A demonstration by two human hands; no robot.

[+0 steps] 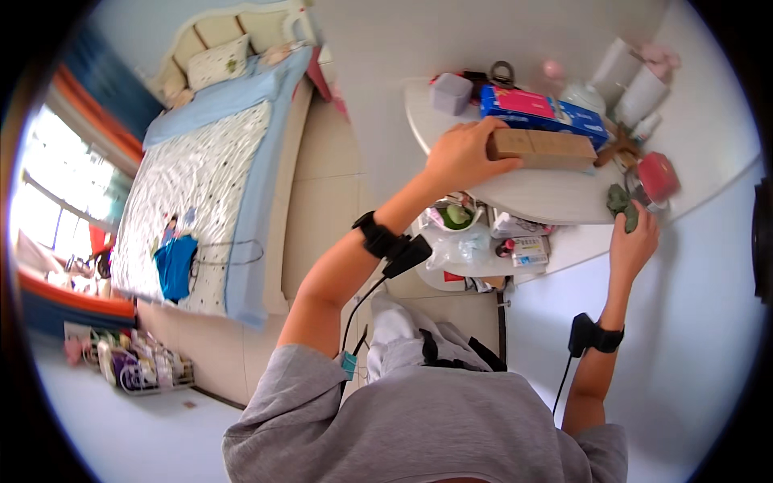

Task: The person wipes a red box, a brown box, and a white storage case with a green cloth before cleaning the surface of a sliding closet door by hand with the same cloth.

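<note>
My left hand (467, 154) wraps round the left end of a long brown cardboard box (555, 150) on the white shelf top (531, 193). A blue box with a pink panel (523, 106) lies just behind it. At the right edge of the shelf top, the fingers of my right hand (638, 241) close on a small dark green lumpy thing (619, 199), whose kind I cannot make out. Near that hand are a red case (659, 177) and a brown star-shaped piece (618, 146).
A lilac-grey box (451, 93) and a dark tape roll (502, 74) stand at the back. White cylinders (642, 97) stand by the wall. Below, a lower shelf holds a plastic bag (463, 245) and small boxes (530, 249). A bed (209, 161) is at left.
</note>
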